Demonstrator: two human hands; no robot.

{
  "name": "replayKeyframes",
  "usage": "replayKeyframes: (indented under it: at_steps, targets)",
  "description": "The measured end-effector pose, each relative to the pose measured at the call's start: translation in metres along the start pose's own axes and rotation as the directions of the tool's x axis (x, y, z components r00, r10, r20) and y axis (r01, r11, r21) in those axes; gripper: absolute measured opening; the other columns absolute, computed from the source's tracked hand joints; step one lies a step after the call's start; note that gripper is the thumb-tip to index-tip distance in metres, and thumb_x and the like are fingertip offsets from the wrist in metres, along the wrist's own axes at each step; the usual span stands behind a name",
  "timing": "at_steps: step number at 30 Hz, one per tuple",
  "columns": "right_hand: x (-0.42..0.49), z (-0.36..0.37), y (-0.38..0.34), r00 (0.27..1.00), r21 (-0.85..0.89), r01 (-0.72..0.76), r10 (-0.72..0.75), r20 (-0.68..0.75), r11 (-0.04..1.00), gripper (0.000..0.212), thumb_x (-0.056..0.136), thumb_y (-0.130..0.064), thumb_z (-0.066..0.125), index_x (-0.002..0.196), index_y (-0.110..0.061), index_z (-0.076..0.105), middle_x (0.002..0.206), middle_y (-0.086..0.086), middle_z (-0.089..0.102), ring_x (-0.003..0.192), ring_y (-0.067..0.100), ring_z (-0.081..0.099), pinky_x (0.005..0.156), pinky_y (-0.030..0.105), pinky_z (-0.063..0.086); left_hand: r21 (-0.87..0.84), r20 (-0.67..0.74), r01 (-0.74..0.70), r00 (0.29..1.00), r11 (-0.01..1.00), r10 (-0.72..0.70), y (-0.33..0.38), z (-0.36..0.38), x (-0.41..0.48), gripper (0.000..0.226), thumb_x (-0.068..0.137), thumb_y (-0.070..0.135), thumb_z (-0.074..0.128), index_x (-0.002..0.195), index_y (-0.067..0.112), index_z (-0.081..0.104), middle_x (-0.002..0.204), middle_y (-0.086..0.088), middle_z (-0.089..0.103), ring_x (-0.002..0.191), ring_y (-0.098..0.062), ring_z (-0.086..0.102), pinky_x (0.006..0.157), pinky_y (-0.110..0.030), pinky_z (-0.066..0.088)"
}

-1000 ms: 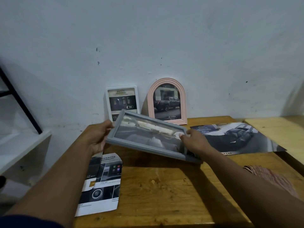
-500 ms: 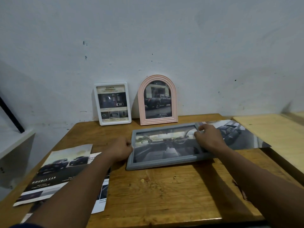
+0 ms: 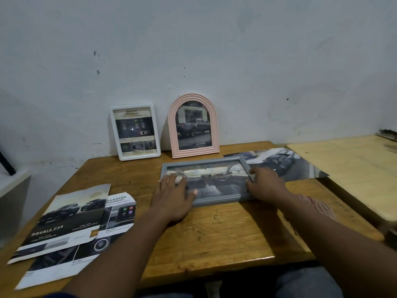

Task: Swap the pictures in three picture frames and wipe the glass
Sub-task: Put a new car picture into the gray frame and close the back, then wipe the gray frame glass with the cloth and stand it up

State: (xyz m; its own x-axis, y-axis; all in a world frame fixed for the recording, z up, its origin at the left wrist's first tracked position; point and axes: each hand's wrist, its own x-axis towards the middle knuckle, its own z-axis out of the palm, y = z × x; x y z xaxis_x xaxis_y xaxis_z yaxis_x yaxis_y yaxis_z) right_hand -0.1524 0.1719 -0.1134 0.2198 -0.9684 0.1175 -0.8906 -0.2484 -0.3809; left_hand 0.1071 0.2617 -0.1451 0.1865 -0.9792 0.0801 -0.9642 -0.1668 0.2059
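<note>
A grey rectangular frame (image 3: 214, 181) with a car-interior picture lies flat on the wooden table (image 3: 214, 233). My left hand (image 3: 174, 196) rests flat on its left end, fingers spread over the glass. My right hand (image 3: 265, 186) curls around the frame's right edge. A white frame (image 3: 135, 132) with a safety leaflet and a pink arched frame (image 3: 193, 125) with a pickup picture lean upright against the wall behind. A reddish patterned cloth (image 3: 315, 206) lies by my right forearm.
Loose car brochures (image 3: 64, 224) lie at the table's left front. A large car print (image 3: 283, 163) lies behind the grey frame on the right. A lighter wooden board (image 3: 354, 168) adjoins the table on the right. A white shelf (image 3: 12, 190) stands at far left.
The grey frame went from tilted in the air down flat onto the table. My left hand shifted from gripping its left edge to lying flat on the glass.
</note>
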Motion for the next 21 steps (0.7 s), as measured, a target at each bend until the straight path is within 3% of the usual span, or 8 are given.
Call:
replayKeyframes:
  at_steps: [4,11,13,15,17,19,21]
  targets:
    - [-0.024,-0.027,0.027,1.0,-0.071,-0.02,0.02,0.009,0.997,0.026,0.092,-0.041,0.061,0.112,-0.024,0.065,0.114,0.002,0.062,0.102,0.019,0.056,0.088,0.042,0.05,0.018,0.033,-0.071,0.997,0.997,0.07,0.036,0.008,0.004,0.067,0.102,0.065,0.024,0.16,0.031,0.023,0.171,-0.009,0.008,0.157,-0.03,-0.003,0.125,-0.049,0.001]
    - [-0.067,-0.054,0.067,0.985,-0.108,-0.008,0.026,0.172,0.994,0.05,0.089,-0.05,0.065,0.131,-0.025,0.058,0.123,0.003,0.062,0.104,0.019,0.059,0.09,0.038,0.055,-0.013,0.119,-0.228,0.966,0.974,0.228,0.111,0.024,0.001,0.072,0.101,0.068,0.025,0.162,0.031,0.018,0.172,-0.007,-0.001,0.157,-0.028,-0.011,0.124,-0.048,-0.007]
    - [-0.073,-0.05,0.074,0.965,-0.155,-0.013,0.053,0.255,0.988,0.064,0.088,-0.057,0.061,0.143,-0.026,0.047,0.138,0.005,0.054,0.117,0.023,0.055,0.1,0.043,0.05,0.017,0.132,-0.236,0.964,0.972,0.232,0.119,0.028,0.0,0.071,0.101,0.068,0.023,0.162,0.032,0.019,0.172,-0.006,-0.001,0.157,-0.028,-0.01,0.123,-0.049,-0.008]
    - [-0.08,-0.04,0.078,0.95,-0.199,0.012,0.051,0.308,0.98,0.071,0.095,-0.057,0.052,0.154,-0.025,0.03,0.158,0.006,0.034,0.141,0.029,0.035,0.116,0.049,0.032,-0.001,0.133,-0.227,0.965,0.974,0.225,0.12,0.028,-0.001,0.071,0.101,0.067,0.024,0.162,0.032,0.018,0.172,-0.005,-0.001,0.157,-0.027,-0.011,0.123,-0.048,-0.007]
    - [-0.086,-0.029,0.079,0.963,-0.171,0.032,0.015,0.268,0.985,0.062,0.102,-0.044,0.045,0.157,-0.022,0.024,0.163,0.006,0.024,0.15,0.028,0.019,0.12,0.048,0.017,-0.106,0.112,-0.213,0.968,0.971,0.225,0.117,0.026,-0.002,0.071,0.102,0.066,0.026,0.163,0.031,0.016,0.172,-0.003,0.0,0.157,-0.025,-0.009,0.124,-0.048,-0.004]
    - [-0.089,-0.024,0.081,0.989,-0.128,0.044,-0.025,0.148,0.991,0.049,0.102,-0.026,0.047,0.15,-0.022,0.038,0.154,0.005,0.04,0.143,0.025,0.033,0.116,0.043,0.027,-0.276,0.072,-0.18,0.976,0.944,0.208,0.113,0.021,-0.003,0.069,0.102,0.065,0.029,0.162,0.033,0.016,0.172,0.0,0.004,0.157,-0.022,-0.006,0.126,-0.05,0.003]
    - [-0.088,-0.023,0.082,0.999,-0.124,0.041,-0.038,0.026,0.991,0.041,0.098,-0.019,0.052,0.139,-0.025,0.05,0.137,0.002,0.056,0.122,0.019,0.051,0.102,0.037,0.043,-0.361,0.044,-0.145,0.984,0.921,0.173,0.102,0.011,-0.001,0.068,0.102,0.064,0.031,0.162,0.035,0.017,0.171,0.003,0.006,0.157,-0.02,-0.004,0.126,-0.05,0.006]
